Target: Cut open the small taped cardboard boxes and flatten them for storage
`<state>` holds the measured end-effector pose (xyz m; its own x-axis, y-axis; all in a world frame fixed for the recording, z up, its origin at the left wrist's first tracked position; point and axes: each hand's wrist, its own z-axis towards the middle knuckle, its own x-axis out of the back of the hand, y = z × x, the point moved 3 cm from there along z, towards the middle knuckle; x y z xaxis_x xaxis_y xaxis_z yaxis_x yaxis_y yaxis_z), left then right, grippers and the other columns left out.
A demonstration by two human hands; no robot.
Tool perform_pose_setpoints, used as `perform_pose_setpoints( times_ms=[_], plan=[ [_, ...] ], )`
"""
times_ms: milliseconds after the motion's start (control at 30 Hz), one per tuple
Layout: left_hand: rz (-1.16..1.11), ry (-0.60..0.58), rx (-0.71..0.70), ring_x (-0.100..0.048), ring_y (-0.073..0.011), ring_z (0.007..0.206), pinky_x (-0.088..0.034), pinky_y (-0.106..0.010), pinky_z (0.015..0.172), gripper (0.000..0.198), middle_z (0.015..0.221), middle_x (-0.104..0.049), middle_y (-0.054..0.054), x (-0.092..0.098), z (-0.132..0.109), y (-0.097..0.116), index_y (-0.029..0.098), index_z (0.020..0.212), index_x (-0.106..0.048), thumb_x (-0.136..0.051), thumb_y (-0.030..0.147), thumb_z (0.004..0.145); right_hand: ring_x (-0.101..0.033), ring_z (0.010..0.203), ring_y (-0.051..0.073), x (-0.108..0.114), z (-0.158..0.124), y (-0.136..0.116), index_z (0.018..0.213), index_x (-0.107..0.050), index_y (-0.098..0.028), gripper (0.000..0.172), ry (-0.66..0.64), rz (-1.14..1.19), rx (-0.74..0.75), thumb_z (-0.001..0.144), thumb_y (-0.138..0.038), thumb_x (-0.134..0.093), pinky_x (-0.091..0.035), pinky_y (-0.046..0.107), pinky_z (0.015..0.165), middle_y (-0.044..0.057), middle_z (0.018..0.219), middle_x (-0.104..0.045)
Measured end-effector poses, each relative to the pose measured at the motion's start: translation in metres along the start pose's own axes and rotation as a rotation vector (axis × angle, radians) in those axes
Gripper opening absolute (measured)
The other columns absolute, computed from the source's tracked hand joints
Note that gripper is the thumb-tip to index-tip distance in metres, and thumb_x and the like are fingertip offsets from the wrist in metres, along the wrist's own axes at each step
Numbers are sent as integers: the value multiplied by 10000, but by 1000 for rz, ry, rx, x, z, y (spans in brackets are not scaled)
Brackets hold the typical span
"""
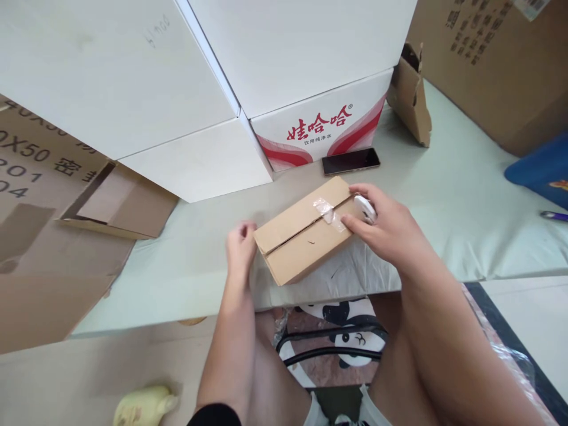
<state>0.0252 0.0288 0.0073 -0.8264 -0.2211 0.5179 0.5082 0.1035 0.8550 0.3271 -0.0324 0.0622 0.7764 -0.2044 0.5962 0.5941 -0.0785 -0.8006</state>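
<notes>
A small brown cardboard box [306, 228] lies at a slant on the pale green covered surface. A dark seam runs along its top, with clear tape [327, 212] across the right part. My right hand [381, 222] is closed at the box's right end, with a small white rounded tool [365, 209] in its grip. The thumb and fingers also touch the cardboard there. By the left end, my left hand [242, 245] has its fingers curled in, close against the box corner. Whether anything is between those fingers is hidden.
Behind the box lies a black phone [351, 161], in front of stacked white cartons [319, 127]. Large brown cartons [39, 207] stand at left and far right. A blue object [544, 168] and a pen [554, 216] are at the right edge. A yellow bottle [144, 407] is lower left.
</notes>
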Motion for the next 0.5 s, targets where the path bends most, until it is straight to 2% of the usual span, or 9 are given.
perform_pose_setpoints(
  times_ms=[67,100,167,233,333,400,467,500],
  plan=[
    [-26,83,-117,-695,-236,1013,-563,-393,949,262,965,-739,-70,13,-12,17,205,905,-668,-568,446,879,-679,1122,343,0,0,1,1285,-658,-226,511,-14,-24,-4,803,-396,-645,-529,507,962,117,1267,-723],
    [-48,67,-250,-680,-238,1095,-550,-399,994,281,1060,-738,-80,16,-21,29,210,980,-683,-563,452,902,-679,1119,341,-1,1,1,1272,-663,-226,497,-16,-32,0,806,-396,-646,-529,504,956,115,1270,-721],
    [-3,-107,-515,-634,-256,1220,-510,-435,1086,304,1227,-709,-95,15,-39,53,223,1047,-713,-571,466,931,-674,1125,337,-3,1,0,1251,-667,-225,469,-9,-37,33,811,-384,-651,-529,495,948,114,1276,-717],
    [176,-299,-644,-549,-298,1341,-453,-501,1160,319,1376,-647,-99,10,-52,67,245,1121,-740,-595,464,940,-669,1130,331,-7,0,-2,1220,-674,-218,412,1,-35,87,836,-360,-630,-527,485,941,120,1273,-715],
    [372,-441,-657,-438,-336,1433,-390,-574,1210,367,1490,-571,-93,8,-54,71,277,1249,-725,-584,463,965,-680,1079,313,-9,-6,-7,1159,-697,-219,326,17,-34,141,868,-326,-598,-526,465,899,119,1243,-722],
    [369,-487,-644,-444,-329,1429,-398,-571,1209,381,1511,-554,-91,13,-48,68,284,1282,-715,-568,468,983,-699,953,281,-6,-12,-11,1058,-726,-231,243,49,13,134,855,-319,-626,-527,429,814,92,1099,-755],
    [333,-531,-647,-464,-321,1416,-409,-555,1206,377,1510,-556,-91,18,-44,64,285,1277,-724,-585,472,980,-689,778,228,3,-17,-15,926,-725,-239,129,186,182,105,866,-314,-639,-501,364,674,49,867,-738],
    [318,-545,-655,-473,-318,1406,-408,-551,1207,368,1503,-563,-92,19,-42,63,283,1265,-732,-596,466,976,-660,682,197,9,-19,-17,873,-706,-242,104,314,328,115,883,-303,-623,-469,332,597,23,758,-694]
  ],
)
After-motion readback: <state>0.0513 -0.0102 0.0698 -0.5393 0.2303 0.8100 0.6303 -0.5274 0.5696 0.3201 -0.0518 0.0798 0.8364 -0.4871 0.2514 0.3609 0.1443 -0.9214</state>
